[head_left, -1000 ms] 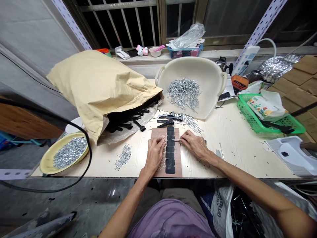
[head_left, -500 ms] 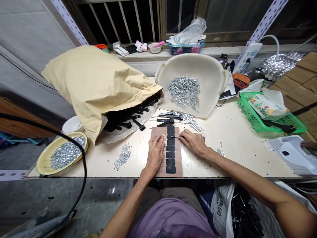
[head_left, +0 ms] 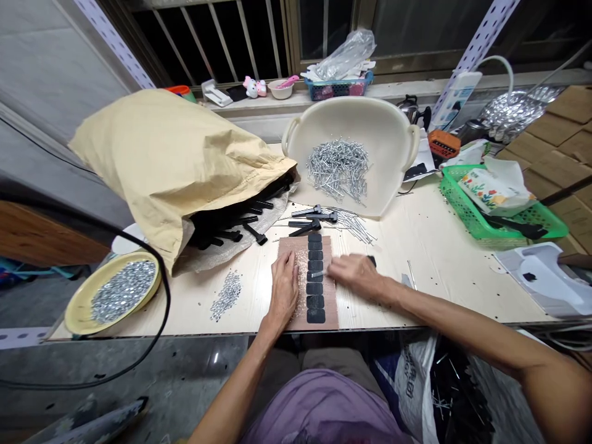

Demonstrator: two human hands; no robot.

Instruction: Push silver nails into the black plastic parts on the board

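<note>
A reddish-brown board (head_left: 327, 311) lies at the table's front edge, bearing a column of black rounded rectangular pieces (head_left: 315, 301). My left hand (head_left: 283, 285) rests on the board's left side, fingers stretched out over scattered small pale bits (head_left: 302, 271). From the right, my right hand (head_left: 356, 274), blurred by motion, is closed around a thin metal rod (head_left: 318, 274). The rod's tip lies over one of the middle black pieces. Whether it touches the piece, I cannot tell. Black plastic parts with long stems (head_left: 305, 227) lie just beyond the board beside loose metal pins (head_left: 354, 226).
A white basin (head_left: 383, 148) of pins stands behind. At left are a tan sack (head_left: 185, 148) of black parts, a yellow bowl (head_left: 76, 308) of small metal pieces, and a scattered pile (head_left: 226, 295) of similar pieces. A green basket (head_left: 467, 216) sits right; a black cable (head_left: 164, 296) hangs left.
My right hand has moved down the column toward me with the rod, from an upper piece to a middle one. My left hand stays on the board. The whole view has shifted slightly.
</note>
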